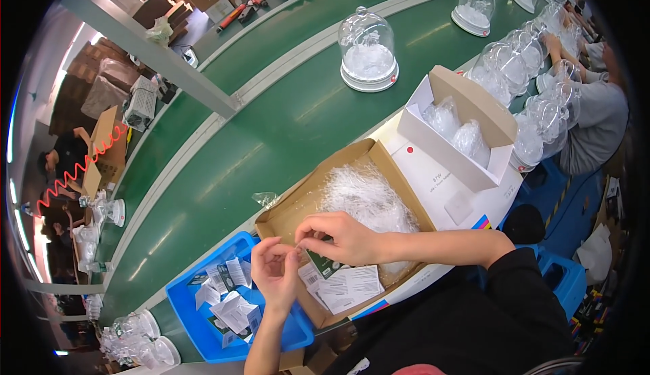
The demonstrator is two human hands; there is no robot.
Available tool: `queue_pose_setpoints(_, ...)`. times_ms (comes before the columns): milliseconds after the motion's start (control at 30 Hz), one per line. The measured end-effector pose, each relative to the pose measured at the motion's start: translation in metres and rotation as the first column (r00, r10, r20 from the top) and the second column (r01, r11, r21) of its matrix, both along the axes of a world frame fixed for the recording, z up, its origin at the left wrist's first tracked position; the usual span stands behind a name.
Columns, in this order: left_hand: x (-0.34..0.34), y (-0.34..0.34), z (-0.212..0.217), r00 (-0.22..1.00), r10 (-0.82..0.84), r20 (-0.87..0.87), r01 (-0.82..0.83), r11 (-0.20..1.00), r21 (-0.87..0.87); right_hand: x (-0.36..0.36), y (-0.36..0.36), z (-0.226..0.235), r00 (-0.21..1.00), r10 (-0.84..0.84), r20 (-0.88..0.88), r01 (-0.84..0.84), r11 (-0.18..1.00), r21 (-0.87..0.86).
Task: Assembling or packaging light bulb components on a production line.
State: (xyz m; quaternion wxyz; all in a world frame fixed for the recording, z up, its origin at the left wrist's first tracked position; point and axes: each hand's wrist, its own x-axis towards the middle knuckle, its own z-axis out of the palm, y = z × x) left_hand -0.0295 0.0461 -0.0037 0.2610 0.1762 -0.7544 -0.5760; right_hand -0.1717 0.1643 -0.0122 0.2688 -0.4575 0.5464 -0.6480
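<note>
My left hand point(274, 270) and my right hand point(338, 236) meet over the near corner of a brown cardboard box point(288, 205). Their fingertips pinch one small clear item between them; it is too small to name. The box holds a heap of white shredded filling point(369, 195) and white printed leaflets point(349, 285) at its near end. A small green and white card point(323, 264) lies just under my right hand.
A blue tray point(186, 307) with small white packets sits left of the box. A green conveyor belt point(271, 138) carries a clear glass dome point(367, 50). A white open box point(460, 128) of bagged items stands to the right, with more domes and another person beyond.
</note>
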Motion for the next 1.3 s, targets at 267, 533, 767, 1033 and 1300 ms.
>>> queue_pose_setpoints(267,-0.001,0.001,-0.001,1.0,-0.021,0.009,0.021,1.0,-0.009,-0.001,0.001,-0.002,0.999,0.011,-0.03,-0.012,1.0,-0.022)
queue_pose_setpoints(533,0.0,-0.001,-0.001,1.0,-0.012,-0.012,0.013,1.0,0.007,-0.001,-0.002,0.0,0.999,0.036,-0.015,-0.037,0.999,-0.02)
queue_pose_setpoints(767,0.002,0.001,0.0,1.0,-0.017,-0.015,0.018,0.999,0.042,-0.002,0.004,0.002,1.0,0.017,0.013,-0.018,0.999,0.033)
queue_pose_setpoints(1033,0.002,-0.001,-0.002,0.999,-0.045,-0.004,0.045,0.998,-0.041,-0.003,0.001,0.0,0.998,0.021,-0.058,-0.018,0.999,0.041)
queue_pose_setpoints(1300,-0.001,-0.005,-0.002,0.997,-0.078,-0.006,0.078,0.997,0.002,-0.005,-0.003,-0.003,0.997,0.07,-0.04,-0.068,0.996,0.05)
